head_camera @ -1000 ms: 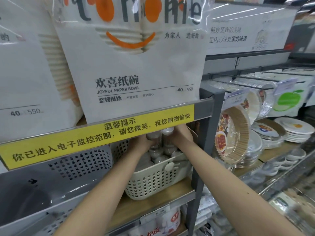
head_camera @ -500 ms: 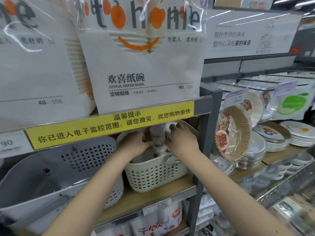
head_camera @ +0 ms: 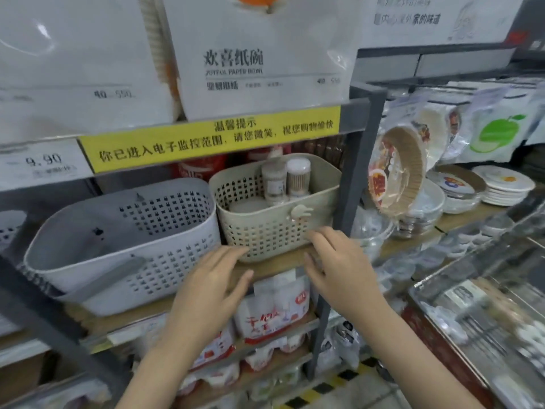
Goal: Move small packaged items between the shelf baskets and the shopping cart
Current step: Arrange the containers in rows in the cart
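Note:
A beige perforated basket [head_camera: 274, 228] stands on the wooden shelf. Inside it two clear jars [head_camera: 285, 180] with white lids stand upright, stacked on other jars, with a flat round lid lower left of them. My left hand [head_camera: 212, 281] and my right hand [head_camera: 339, 267] hover in front of and below the basket, both empty with fingers spread and relaxed. A larger grey perforated basket [head_camera: 124, 249] sits to the left, tilted forward and looking empty. The shopping cart [head_camera: 477, 326] shows as a metal wire frame at the lower right.
A dark metal shelf post [head_camera: 354, 178] rises just right of the beige basket. Big paper-bowl packs [head_camera: 259, 54] fill the shelf above, over a yellow notice strip [head_camera: 212, 137]. Paper plates and foil trays [head_camera: 398, 175] hang and stack to the right. Packaged rolls [head_camera: 274, 308] sit below.
Both hands have let go of the jars and pulled back out of the beige basket toward me. The jars stay standing in the basket. The view has tilted downward.

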`<state>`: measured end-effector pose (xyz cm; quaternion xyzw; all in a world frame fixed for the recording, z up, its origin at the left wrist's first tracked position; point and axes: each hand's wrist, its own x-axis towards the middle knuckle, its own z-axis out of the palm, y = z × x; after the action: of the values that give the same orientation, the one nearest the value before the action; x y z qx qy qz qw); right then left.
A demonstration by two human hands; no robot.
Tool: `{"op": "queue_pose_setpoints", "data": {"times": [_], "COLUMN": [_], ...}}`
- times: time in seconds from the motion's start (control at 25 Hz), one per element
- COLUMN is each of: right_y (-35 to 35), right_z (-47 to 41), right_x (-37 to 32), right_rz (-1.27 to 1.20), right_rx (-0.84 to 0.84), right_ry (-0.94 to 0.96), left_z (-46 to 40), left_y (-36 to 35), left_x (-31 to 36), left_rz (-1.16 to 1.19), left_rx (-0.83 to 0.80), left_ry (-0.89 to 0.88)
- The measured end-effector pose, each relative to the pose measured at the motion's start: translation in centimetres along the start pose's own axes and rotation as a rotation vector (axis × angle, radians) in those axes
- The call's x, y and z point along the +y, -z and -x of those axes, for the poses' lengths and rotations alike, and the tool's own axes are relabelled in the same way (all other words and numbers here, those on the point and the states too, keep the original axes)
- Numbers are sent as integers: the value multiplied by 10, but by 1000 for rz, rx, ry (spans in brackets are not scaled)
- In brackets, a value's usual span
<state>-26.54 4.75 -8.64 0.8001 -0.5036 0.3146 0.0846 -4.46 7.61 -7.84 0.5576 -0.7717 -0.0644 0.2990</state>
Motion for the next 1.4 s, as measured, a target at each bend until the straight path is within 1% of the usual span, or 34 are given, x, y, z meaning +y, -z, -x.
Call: {"op": "queue_pose_setpoints", "data": {"times": [0.12,0.24,0.32,0.52,0.6,0.68,0.88,0.96,1.08,1.24,1.4], "right_y": [4,15,24,43,48,56,84,96,112,120,113], "right_z": [64,129,169,246,269,288,326,338,355,365,361], "right_x": [9,15,19,27,35,48,97,119,153,187,217], "right_rz": [-15,-88,-126,-233,-255,-273,-291,-307,-303,-287,-335], "right_rx": [-163,-324,-390,-374,-361,-337,-300,-275,-242,-259,-237], "right_ry": [-208,-494,-648,-987,-1089,-1185,-1348,-1399,-1479,-1524,-1535], "left_z": [33,57,72,87,82,73,40,25,5,-12,-36], "left_y": [-22,-51,-76,-130,-152,-178,-236,-256,-284,-314,-349], "left_x": [-12,-14,-4,43,66,94,178,212,256,285,289], "left_rz": [69,124,179,306,306,309,303,298,304,256,217], "left_rx": [-115,-325,-475,-736,-803,-838,-967,-982,-990,-1030,-1075], "left_ry": [88,157,171,146,115,53,-111,-176,-218,-242,-239]}}
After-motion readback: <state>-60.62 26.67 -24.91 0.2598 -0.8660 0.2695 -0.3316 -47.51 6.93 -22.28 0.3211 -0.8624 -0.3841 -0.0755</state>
